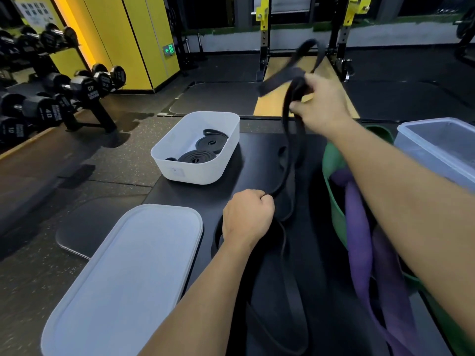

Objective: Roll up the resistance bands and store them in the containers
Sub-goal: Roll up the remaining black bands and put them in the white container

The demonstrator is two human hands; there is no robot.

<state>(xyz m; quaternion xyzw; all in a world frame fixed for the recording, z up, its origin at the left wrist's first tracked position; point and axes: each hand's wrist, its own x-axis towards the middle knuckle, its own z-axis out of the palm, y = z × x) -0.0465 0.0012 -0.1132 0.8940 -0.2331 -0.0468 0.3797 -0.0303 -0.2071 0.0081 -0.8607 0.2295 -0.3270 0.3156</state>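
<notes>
Both hands grip the black band (291, 155): right hand (322, 104) fingers clenched high, left hand (246, 217) fist low above the worktop (259, 160).

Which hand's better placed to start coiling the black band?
Left, probably. The left hand grips the black band low at the tabletop, where a coil can start. The right hand holds the bunched upper part in the air, suited to feeding slack.
</notes>
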